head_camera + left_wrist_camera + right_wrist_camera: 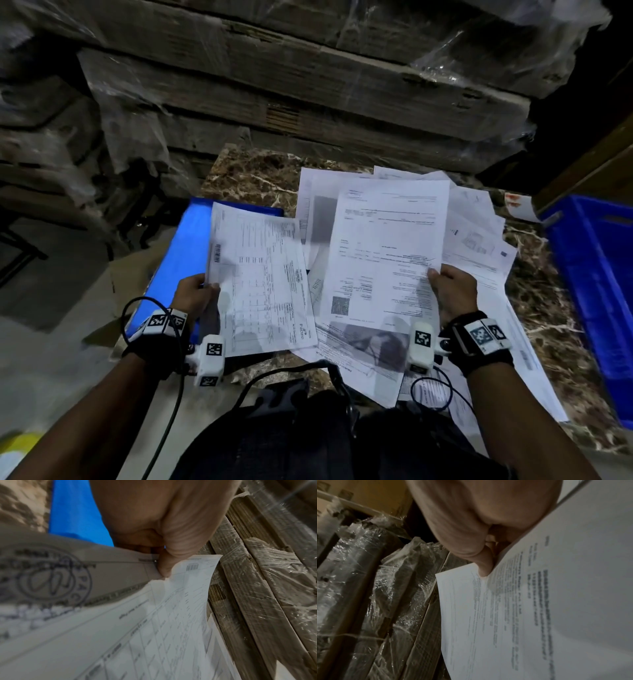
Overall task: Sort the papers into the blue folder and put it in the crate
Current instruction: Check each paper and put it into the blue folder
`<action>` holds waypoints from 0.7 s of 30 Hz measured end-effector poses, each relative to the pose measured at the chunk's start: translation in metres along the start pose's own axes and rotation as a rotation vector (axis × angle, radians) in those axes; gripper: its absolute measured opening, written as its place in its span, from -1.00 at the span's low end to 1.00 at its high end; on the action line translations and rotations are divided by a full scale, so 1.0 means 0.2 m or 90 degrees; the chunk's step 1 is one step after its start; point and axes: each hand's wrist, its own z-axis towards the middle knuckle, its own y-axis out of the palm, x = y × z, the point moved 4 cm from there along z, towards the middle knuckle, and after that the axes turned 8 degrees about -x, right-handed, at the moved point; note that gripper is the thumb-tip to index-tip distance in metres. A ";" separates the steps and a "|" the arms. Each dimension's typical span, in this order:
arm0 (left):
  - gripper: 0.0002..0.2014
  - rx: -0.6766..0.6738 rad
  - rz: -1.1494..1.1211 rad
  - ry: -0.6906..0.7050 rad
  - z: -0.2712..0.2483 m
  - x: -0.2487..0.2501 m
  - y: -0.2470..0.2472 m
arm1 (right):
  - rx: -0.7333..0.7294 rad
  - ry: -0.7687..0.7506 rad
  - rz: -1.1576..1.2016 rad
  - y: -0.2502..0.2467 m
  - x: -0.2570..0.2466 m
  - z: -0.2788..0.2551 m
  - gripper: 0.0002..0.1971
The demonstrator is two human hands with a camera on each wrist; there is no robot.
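Folder: blue folder flat at left edge of marbled surface, partly under gridded sheet.
Left hand: pinching gridded sheet's near edge.
Right hand: pinching text sheet above loose papers.
Crate: blue crate off right edge.
Advice: square edges, lay sheets flat inside folder.

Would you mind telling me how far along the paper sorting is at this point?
Early on, it seems. No sheet clearly lies filed in the blue folder, which is still on the marble table. In hand: the left hand pinches a table-printed sheet over the folder, and the right hand holds a text sheet. Left: the loose pile to file, then the folder into the blue crate.
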 end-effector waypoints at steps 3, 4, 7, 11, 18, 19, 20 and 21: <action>-0.89 -0.028 -0.001 -0.010 0.03 -0.01 0.01 | -0.054 0.012 0.038 0.07 0.00 -0.05 -0.86; -0.89 -0.037 -0.006 -0.010 0.04 -0.01 0.01 | -0.071 0.011 0.034 0.10 0.00 -0.08 -0.84; -0.86 -0.058 -0.037 0.000 0.02 0.01 0.04 | -0.135 0.003 0.019 0.21 0.01 -0.15 -0.79; -0.85 -0.092 -0.078 0.024 0.01 0.03 0.05 | -0.173 0.033 0.012 0.37 0.07 -0.22 -0.76; -0.74 -0.176 -0.131 0.039 -0.03 0.06 0.08 | -0.240 0.055 -0.024 0.57 0.09 -0.31 -0.75; -0.72 -0.182 -0.126 0.038 -0.04 0.07 0.07 | -0.254 0.045 -0.052 0.59 0.09 -0.31 -0.73; -0.70 -0.185 -0.124 0.034 -0.04 0.07 0.08 | -0.272 0.036 -0.076 0.60 0.09 -0.31 -0.73; -0.69 -0.186 -0.123 0.027 -0.04 0.07 0.07 | -0.290 0.026 -0.092 0.62 0.08 -0.31 -0.73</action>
